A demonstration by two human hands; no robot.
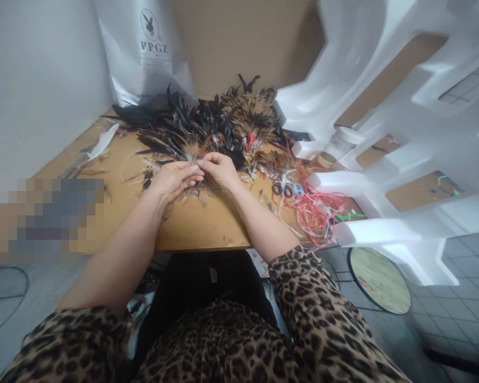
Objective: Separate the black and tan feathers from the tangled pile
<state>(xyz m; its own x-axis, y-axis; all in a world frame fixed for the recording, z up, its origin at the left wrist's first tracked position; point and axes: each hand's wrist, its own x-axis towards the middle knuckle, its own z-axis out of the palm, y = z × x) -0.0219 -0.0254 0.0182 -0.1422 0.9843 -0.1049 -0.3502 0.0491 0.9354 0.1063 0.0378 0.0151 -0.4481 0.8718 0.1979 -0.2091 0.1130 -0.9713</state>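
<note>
Close together over the near part of the wooden table, both hands pinch a small brown, fluffy feather [192, 151]. My left hand [174, 180] has its thumb and index finger closed at the feather's base, the other fingers curled below. Meeting it from the right, my right hand [222, 169] is closed in a pinch at the same spot. Just behind them lies a pile of long black feathers [183, 117]. Bundles of brown feathers [249, 114] stand to its right, with a small red piece [250, 139] among them. The fingertips hide the feather's lower end.
Dark-handled scissors [282, 190] and tangled red cords [317, 207] lie right of my hands. White foam packing [359, 183] rises along the right edge. A white feather [104, 141] lies at left, and a silver-grey bag [151, 74] stands behind. The wooden table [207, 229] bears scattered feather scraps.
</note>
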